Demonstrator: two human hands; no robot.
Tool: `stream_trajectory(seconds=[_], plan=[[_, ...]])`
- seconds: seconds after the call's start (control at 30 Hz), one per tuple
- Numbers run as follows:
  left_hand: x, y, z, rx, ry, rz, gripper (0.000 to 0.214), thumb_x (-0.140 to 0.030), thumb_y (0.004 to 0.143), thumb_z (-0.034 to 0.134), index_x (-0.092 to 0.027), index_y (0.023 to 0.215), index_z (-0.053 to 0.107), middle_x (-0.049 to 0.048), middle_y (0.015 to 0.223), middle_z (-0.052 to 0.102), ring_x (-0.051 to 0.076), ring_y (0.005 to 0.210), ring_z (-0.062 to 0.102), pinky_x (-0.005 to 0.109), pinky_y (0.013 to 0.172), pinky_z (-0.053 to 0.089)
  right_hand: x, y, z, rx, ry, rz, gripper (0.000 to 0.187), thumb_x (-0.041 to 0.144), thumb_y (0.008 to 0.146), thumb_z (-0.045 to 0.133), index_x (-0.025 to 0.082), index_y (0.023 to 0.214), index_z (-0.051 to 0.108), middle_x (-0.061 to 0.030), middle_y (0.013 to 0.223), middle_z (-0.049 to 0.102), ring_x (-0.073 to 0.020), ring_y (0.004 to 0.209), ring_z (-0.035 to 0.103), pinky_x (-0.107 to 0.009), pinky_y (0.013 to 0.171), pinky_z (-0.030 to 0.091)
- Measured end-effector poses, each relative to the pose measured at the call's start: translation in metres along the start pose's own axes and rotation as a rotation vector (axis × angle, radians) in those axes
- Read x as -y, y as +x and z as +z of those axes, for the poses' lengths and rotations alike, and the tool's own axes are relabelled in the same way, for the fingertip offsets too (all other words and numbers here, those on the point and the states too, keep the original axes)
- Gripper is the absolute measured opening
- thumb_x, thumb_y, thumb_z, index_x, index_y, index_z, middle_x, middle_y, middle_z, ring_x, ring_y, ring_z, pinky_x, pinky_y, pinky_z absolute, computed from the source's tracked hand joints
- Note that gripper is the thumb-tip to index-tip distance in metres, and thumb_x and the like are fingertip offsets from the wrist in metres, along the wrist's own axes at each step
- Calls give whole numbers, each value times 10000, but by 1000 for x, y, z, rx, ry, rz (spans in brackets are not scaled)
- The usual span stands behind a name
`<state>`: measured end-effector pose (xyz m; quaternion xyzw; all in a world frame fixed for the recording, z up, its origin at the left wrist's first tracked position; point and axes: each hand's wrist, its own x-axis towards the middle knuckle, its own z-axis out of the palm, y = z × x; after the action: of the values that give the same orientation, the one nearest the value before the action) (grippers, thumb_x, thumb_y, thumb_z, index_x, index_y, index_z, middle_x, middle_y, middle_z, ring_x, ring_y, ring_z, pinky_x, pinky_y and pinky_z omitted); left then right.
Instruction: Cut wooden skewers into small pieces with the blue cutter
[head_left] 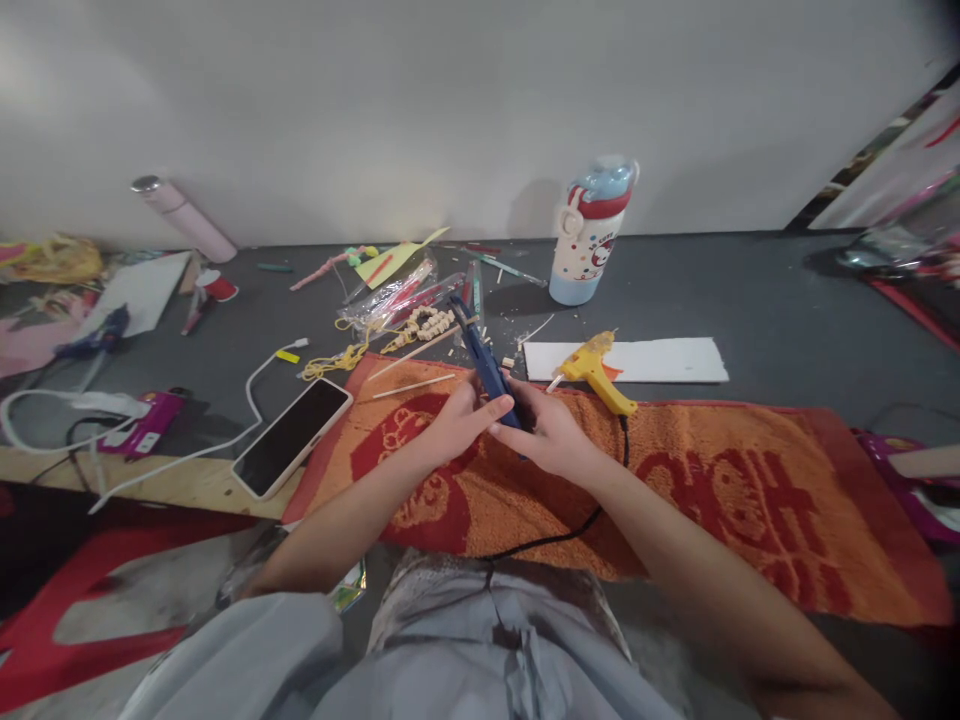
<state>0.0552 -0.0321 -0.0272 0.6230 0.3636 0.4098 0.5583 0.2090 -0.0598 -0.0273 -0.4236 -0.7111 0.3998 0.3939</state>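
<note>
Both my hands meet over an orange-and-red towel (720, 490). My left hand (459, 425) and my right hand (547, 432) are closed round the near end of a dark blue tool (484, 362), which looks like a utility knife. Its far end points away from me toward a heap of craft bits. A thin wooden stick (420, 350) lies just beyond the tool's tip. A yellow glue gun (596, 368) rests to the right of my right hand, its black cord running back toward my lap.
A phone (292, 436) with a white cable lies left of the towel. A white strip (645, 360) lies behind the glue gun. A child's water bottle (589, 235) stands at the wall. Beads, straws and paper scraps (405, 300) litter the grey floor. A pink tube (184, 218) leans at far left.
</note>
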Motion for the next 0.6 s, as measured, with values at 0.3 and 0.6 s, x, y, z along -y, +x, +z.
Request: stream_trajectory(seconds=[0.3, 0.6], plan=[[1, -2, 1, -29, 5, -3, 513, -592, 714, 637, -167, 984, 542, 73, 947, 629, 186, 887, 608, 308, 784, 507, -2, 0, 1, 19, -1, -3, 567, 372, 791, 608, 126, 1285, 477, -136, 1168, 645, -273, 1024, 629, -405, 885, 484], [3, -3, 3, -45, -64, -47, 524, -580, 695, 666, -153, 973, 540, 58, 927, 617, 175, 879, 589, 301, 796, 485, 0, 0, 0, 20, -4, 10, 504, 339, 779, 612, 116, 1223, 530, -131, 1115, 669, -269, 967, 647, -393, 836, 500]])
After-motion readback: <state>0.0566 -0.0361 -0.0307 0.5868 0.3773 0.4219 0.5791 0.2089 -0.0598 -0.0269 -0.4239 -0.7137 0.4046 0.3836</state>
